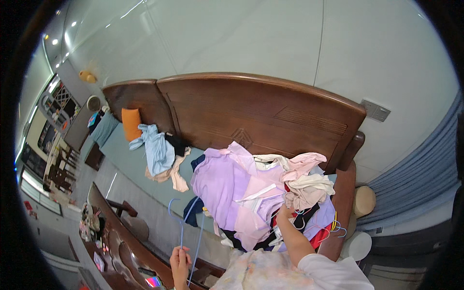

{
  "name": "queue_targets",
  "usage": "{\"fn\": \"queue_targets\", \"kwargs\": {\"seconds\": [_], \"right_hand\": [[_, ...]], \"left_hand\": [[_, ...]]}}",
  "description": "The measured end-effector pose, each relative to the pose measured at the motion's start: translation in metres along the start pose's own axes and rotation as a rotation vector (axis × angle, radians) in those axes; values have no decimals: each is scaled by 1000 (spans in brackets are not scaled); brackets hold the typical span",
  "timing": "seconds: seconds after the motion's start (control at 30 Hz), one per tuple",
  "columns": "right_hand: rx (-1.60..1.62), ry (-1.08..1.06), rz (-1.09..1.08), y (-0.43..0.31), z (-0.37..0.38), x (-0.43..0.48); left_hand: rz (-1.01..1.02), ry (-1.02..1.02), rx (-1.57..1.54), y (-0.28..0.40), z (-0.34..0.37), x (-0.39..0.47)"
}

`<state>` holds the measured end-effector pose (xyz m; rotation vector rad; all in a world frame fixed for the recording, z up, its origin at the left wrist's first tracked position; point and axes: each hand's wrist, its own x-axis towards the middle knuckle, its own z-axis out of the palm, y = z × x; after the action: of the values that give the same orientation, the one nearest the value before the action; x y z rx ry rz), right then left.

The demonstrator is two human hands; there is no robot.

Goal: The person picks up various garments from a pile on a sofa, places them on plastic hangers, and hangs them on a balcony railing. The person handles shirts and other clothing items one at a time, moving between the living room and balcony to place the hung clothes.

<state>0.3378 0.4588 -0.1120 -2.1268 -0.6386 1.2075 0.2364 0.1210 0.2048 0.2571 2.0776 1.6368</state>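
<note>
My left hand (180, 258) is closed on a blue clothes hanger (182, 232), held upright over the gap between the sofa and the coffee table. My right hand (284, 213) reaches into the heap of clothes at its right part, at a beige garment (296, 198) and a thin hanger; its fingers are partly hidden. A lilac and pink garment (221, 185) lies spread over the heap. A pink garment (306, 163) rests behind. Several hangers (339, 229) stick out at the heap's right edge.
The heap lies on a wooden sofa (261, 105) with green cushions. Farther left are a light blue shirt (157, 150), a peach garment (178, 175) and an orange cushion (130, 123). A carved wooden coffee table (125, 250) stands lower left; a blue curtain (409, 185) hangs at right.
</note>
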Motion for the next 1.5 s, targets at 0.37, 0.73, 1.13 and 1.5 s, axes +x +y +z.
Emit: {"fn": "queue_targets", "kwargs": {"seconds": [0.37,0.73,1.13,1.5], "right_hand": [[937,-356,384,-21,14,-9],[698,-135,-150,48,-92,-90],[259,-602,-901,-148,-120,-203],[36,-649,-888,-150,-145,-169]], "left_hand": [[169,-400,124,31,-19,145],[308,-557,125,38,-14,230],[635,-506,296,43,121,213],[792,-313,438,19,165,248]]}}
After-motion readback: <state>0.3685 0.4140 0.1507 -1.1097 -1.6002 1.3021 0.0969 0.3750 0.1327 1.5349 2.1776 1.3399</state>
